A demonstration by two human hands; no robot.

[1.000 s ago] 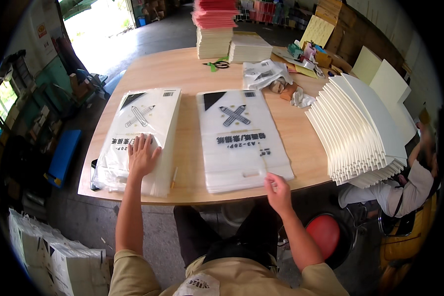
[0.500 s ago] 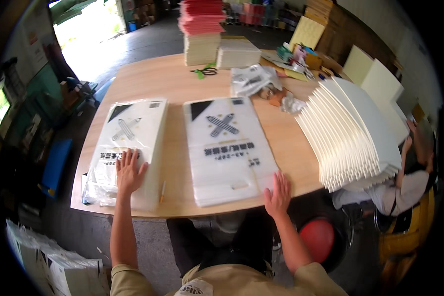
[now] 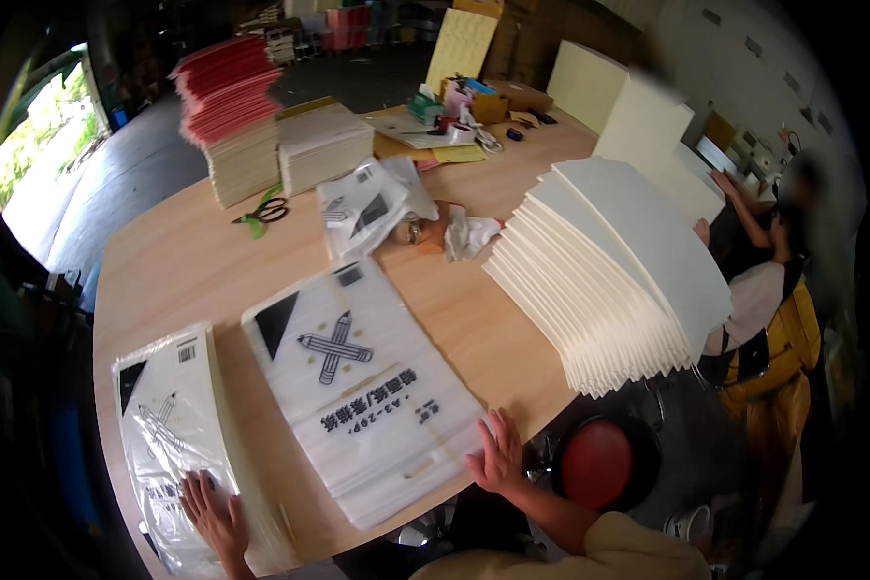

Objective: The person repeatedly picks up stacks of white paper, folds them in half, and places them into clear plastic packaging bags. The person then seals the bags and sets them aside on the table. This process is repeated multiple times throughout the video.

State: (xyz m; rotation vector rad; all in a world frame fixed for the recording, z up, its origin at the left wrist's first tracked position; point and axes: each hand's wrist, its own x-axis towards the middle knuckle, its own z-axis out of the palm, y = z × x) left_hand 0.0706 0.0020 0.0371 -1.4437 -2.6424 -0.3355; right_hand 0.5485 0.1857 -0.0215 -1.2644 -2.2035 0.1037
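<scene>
My left hand (image 3: 215,512) lies flat, fingers spread, on a stack of filled clear plastic packs (image 3: 169,416) printed with crossed pencils. My right hand (image 3: 498,456) rests open, fingers stretched, at the near right corner of a flat pile of printed plastic bags (image 3: 396,396). These bags carry the same crossed-pencil print and a black corner triangle. Neither hand grips anything. To the right, a fanned stack of white paper sheets (image 3: 609,280) lies on the wooden table (image 3: 512,338).
Behind the bags lie a crumpled printed bag (image 3: 367,203) and black-handled scissors (image 3: 271,209). Tall red-and-cream paper piles (image 3: 232,126) and a white stack (image 3: 324,150) stand farther back. At the right a person (image 3: 759,280) sits by the table. A red stool (image 3: 597,466) stands below its edge.
The view has swung to the right, so the table's things sit farther left in it. Both hands stay in about the same places, on the packs and by the bags.
</scene>
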